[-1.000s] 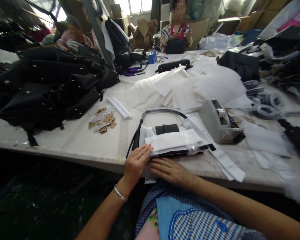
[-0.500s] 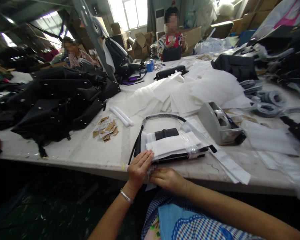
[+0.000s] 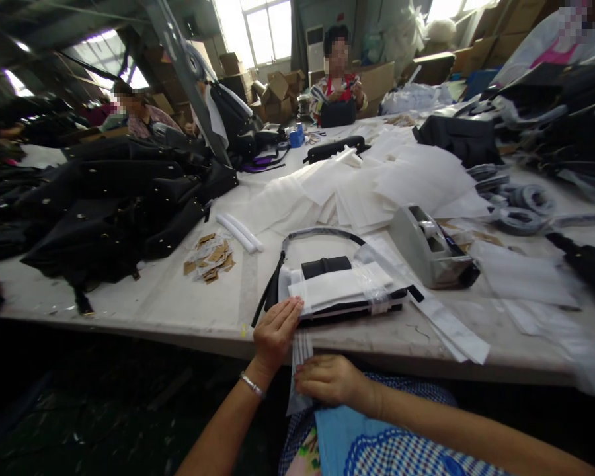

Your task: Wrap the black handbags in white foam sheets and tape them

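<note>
A black bag (image 3: 350, 305) wrapped in white foam sheet and clear tape lies at the table's near edge, its strap (image 3: 322, 233) looped behind it. My left hand (image 3: 276, 330) rests flat on the bag's left end, fingers together. My right hand (image 3: 330, 380) is below the table edge, closed on a white foam strip (image 3: 298, 360) that hangs down from the bag's left end.
A grey tape dispenser (image 3: 429, 246) stands right of the bag. White foam sheets (image 3: 377, 178) are piled behind it. Black bags (image 3: 109, 198) are heaped at the left, with brown paper tags (image 3: 209, 252) and two white foam rolls (image 3: 238, 231) nearby. Two people sit at the far end.
My right hand has slid off the table edge and downward, drawing the white strip with it. My left hand stays on the bag. The view has tilted up slightly.
</note>
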Motion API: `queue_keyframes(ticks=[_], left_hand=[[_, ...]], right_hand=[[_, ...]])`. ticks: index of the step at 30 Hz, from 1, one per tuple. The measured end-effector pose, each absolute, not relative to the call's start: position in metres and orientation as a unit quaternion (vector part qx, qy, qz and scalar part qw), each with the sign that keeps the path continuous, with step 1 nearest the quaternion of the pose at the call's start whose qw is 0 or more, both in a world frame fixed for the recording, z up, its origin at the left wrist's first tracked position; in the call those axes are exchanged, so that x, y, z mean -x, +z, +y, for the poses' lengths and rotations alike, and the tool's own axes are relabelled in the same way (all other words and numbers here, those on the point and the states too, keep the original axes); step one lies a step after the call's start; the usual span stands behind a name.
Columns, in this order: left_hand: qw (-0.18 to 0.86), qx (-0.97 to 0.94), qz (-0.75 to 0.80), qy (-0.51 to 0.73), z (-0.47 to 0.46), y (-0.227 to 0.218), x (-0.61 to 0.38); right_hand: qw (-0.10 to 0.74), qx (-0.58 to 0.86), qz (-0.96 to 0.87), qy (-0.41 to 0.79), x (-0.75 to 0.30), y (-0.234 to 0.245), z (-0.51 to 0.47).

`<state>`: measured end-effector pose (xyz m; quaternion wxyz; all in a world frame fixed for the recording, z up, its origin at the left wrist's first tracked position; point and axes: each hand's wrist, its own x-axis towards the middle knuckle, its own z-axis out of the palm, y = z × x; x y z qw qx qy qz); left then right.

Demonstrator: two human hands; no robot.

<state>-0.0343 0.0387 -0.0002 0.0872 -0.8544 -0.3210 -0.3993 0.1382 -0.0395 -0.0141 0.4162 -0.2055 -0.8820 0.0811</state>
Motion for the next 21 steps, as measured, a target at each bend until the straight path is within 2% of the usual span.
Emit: queue_keyframes(ticks=[6,11,21], left_hand=[[0.089,0.855,-0.332,-0.389,0.036,0.001,0.033],[0.094,0.846,-0.356,-0.387,0.031,0.001,0.03],[0.076,0.817,-0.403,-0.406,0.024,0.004,0.025]], right_hand=[[0.422,0.236,-0.853,0.198,-0.167,0.041,-0.031],[0.41,0.288,-0.829,0.25,-0.182,0.072,0.011],[0.308,0.47,-0.749,0.351,-0.17,0.075,0.091]])
